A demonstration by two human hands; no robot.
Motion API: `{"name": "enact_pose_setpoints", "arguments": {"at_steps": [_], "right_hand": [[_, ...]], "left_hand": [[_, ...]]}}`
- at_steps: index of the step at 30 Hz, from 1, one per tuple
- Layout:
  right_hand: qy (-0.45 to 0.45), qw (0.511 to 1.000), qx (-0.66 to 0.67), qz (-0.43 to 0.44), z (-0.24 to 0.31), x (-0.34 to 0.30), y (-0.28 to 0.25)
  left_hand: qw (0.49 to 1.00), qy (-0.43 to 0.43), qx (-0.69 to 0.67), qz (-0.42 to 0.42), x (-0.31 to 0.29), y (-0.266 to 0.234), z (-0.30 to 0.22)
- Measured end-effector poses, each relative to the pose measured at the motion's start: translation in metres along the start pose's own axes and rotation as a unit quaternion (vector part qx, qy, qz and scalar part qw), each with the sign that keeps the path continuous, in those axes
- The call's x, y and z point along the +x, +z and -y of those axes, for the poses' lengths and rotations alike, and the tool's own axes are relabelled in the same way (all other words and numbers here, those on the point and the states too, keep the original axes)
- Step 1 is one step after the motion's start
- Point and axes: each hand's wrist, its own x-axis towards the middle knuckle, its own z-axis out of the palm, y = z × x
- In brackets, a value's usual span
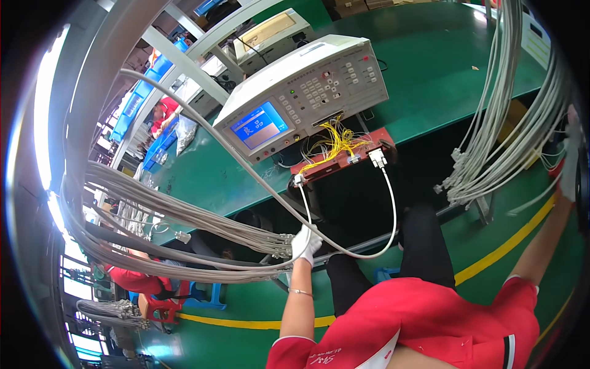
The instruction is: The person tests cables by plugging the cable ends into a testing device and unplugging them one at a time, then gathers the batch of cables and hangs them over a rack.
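Note:
My left hand [305,243], in a white glove, is closed around a pale grey cable [305,203] below the red test fixture [332,165]. That cable runs up to a small plug [299,179] at the fixture's left end. At its right end sits a white connector [377,157], whose cable loops down past my left hand. Out at the far right, my right hand [571,161], also gloved, is beside a hanging bundle of grey cables [501,147]. Its fingers are blurred and partly cut off by the picture's dark rim.
A tester [307,92] with a lit blue screen stands on the green table [424,80], with yellow wires [335,144] running to the fixture. Another cable bundle [196,212] hangs at left over a metal frame [184,67]. A person in red [132,280] sits at lower left.

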Motion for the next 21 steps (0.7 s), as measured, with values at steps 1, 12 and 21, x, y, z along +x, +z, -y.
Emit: {"name": "enact_pose_setpoints", "arguments": {"at_steps": [1, 12, 21], "right_hand": [[0.014, 0.975, -0.209, -0.076, -0.004, -0.028, 0.012], [0.405, 0.744, 0.257, 0.465, 0.059, -0.237, 0.215], [0.501, 0.617, 0.381, 0.472, 0.072, -0.251, 0.253]], "left_hand": [[0.993, -0.005, -0.081, 0.09, 0.006, 0.003, -0.017], [0.988, 0.105, -0.044, 0.1, -0.001, 0.089, -0.094], [0.973, 0.196, 0.091, -0.078, -0.011, 0.093, -0.096]]}}
